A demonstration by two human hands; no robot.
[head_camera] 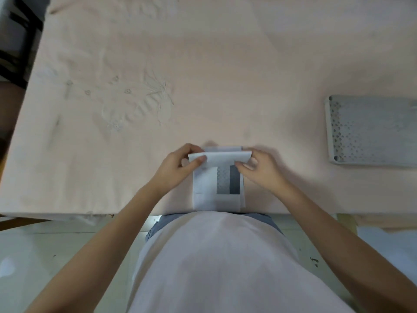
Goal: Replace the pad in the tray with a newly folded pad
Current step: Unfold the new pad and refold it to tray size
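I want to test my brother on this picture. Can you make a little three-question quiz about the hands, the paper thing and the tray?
1. True or false: both hands hold the pad.
2. Where is the tray? A) under the pad B) on the table, off to the person's right, apart from the pad C) on the floor
3. Fill in: the far end of the pad is being ____ over toward the person.

Key
1. True: the left hand and right hand each pinch a side of the turned-over flap.
2. B
3. folded
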